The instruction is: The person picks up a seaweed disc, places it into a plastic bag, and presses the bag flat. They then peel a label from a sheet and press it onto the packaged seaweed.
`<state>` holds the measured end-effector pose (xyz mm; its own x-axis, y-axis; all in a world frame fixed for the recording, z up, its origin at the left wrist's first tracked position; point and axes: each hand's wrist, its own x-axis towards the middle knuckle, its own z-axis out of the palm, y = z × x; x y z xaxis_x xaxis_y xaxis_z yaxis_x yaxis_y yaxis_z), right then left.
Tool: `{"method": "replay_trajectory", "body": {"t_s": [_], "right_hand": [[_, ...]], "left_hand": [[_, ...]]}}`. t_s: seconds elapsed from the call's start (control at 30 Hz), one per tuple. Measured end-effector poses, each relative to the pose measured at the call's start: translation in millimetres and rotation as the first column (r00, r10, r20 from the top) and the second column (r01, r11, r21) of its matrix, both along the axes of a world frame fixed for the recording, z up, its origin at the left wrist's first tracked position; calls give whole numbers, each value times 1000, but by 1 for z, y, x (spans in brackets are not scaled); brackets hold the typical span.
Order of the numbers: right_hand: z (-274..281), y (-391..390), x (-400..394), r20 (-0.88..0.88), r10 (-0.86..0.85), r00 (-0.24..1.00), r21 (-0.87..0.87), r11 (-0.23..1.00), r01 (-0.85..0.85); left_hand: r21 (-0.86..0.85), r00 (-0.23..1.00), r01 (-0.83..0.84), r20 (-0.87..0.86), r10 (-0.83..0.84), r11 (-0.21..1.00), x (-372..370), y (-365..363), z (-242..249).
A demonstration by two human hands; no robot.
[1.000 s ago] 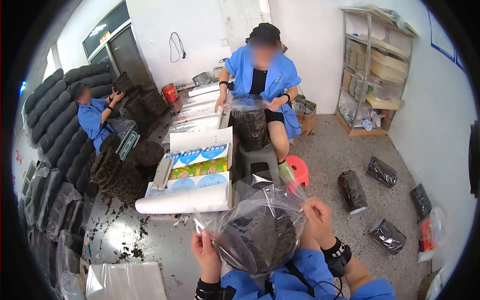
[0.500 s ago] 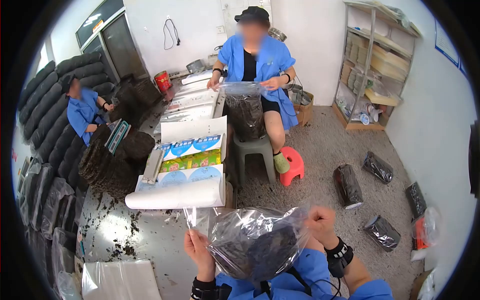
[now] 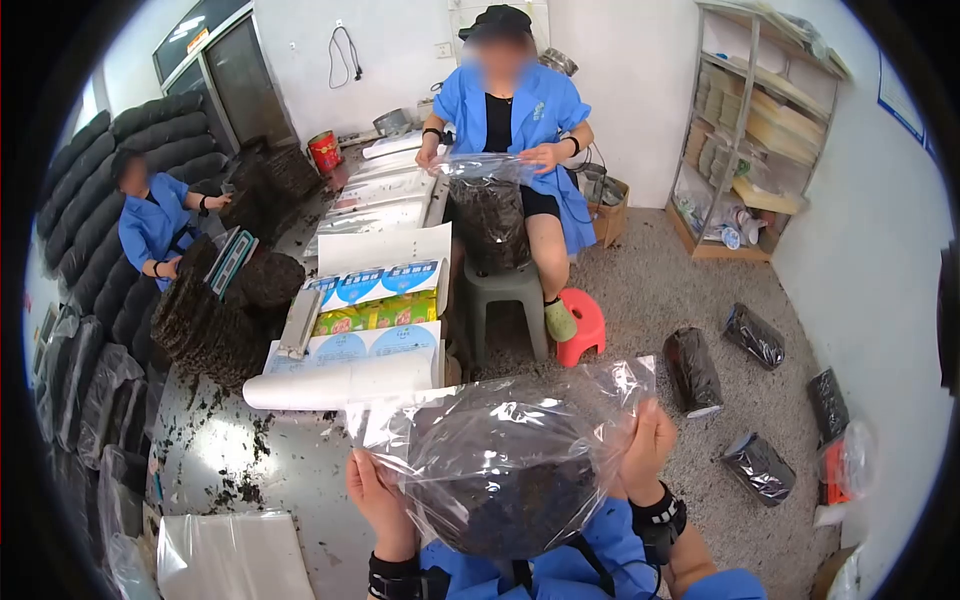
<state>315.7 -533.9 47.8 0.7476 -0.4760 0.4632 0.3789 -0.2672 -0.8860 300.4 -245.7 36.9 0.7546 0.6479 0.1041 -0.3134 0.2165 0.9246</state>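
A large clear plastic bag (image 3: 510, 470) is stretched between my two hands, with dark, flaky dried material bundled in its lower part. My left hand (image 3: 383, 502) pinches the left side of the bag's mouth. On the opposite side, my right hand (image 3: 648, 448) grips the plastic near its upper corner. The loose upper film stands spread wide between them, above my lap. To my left, flat plastic bags (image 3: 235, 560) lie stacked on the metal table (image 3: 205, 450), which is strewn with dark crumbs.
Across from me a seated person (image 3: 515, 110) holds a similar filled bag (image 3: 490, 220) on a grey stool (image 3: 508, 300). Another person (image 3: 155, 215) works beside dark stacks (image 3: 205, 330). Several packed bundles (image 3: 692, 370) lie on the floor near a red stool (image 3: 580, 328). Shelving (image 3: 745, 130) stands behind.
Both hands have pulled the bag's mouth wider and flatter, and its upper film has risen. My right hand has opened out of its fist into a pinch. The person at left has shifted.
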Motion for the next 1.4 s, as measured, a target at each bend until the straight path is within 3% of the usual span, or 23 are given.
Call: {"method": "replay_trajectory", "body": {"t_s": [0.07,0.13,0.23,0.3,0.43,0.6,0.73,0.8,0.93,1.0,1.03,1.07,1.1,1.13,1.2,1.23,1.3,1.33,1.4], "right_hand": [[-12,-9,-7,-72,203,977,233,955,-181],[-39,-17,-13,-88,206,975,221,958,-183],[-61,-21,-29,-246,185,951,244,962,-124],[-87,-21,-32,-406,226,885,300,948,-105],[-126,-16,-29,-479,186,858,152,980,-127],[-148,-7,-29,-548,391,740,423,892,-158],[-152,2,-24,-535,378,756,408,899,-161],[-146,9,-17,-480,365,798,394,902,-176],[-154,7,-14,-447,399,801,392,892,-225],[-151,2,-13,-494,357,793,276,929,-246],[-168,-8,-14,-484,354,800,272,930,-247],[-192,-24,-4,-504,212,837,-85,953,-292],[-202,-37,5,-464,70,883,-436,850,-296],[-199,-43,4,-441,75,894,-444,848,-290],[-185,-46,1,-430,294,854,-9,944,-330],[-173,-49,-1,-420,298,857,-18,942,-336],[-106,-45,-13,-378,589,714,398,800,-449],[-93,-49,-14,-381,592,710,393,799,-456],[-77,-59,-12,-308,701,643,548,684,-481]], "left_hand": [[-161,978,203,80,-193,966,-7,10,-13],[-219,972,233,20,-235,947,-14,8,-15],[-79,968,172,-172,-183,982,-21,7,-38],[211,959,114,-278,-52,971,-20,6,-60],[179,874,237,-470,-128,955,-24,-12,-77],[172,864,321,-457,-213,931,-18,-15,-110],[184,872,290,-455,-180,939,-13,-13,-130],[110,871,255,-457,-179,961,-6,-16,-127],[131,888,302,-399,-229,944,1,-12,-122],[343,873,347,-459,-167,873,8,-10,-112],[297,879,364,-422,-220,883,11,1,-123],[305,889,356,-401,-220,883,10,6,-112],[14,879,364,-336,-338,931,12,9,-99],[-277,866,371,-241,-438,886,12,14,-88],[-268,873,411,-160,-461,871,7,33,-78],[-152,845,478,-190,-500,865,3,45,-73],[25,806,564,-233,-544,825,-4,71,-70],[21,810,558,-230,-539,830,-6,77,-64],[47,763,643,-134,-633,765,-10,87,-48]]}}
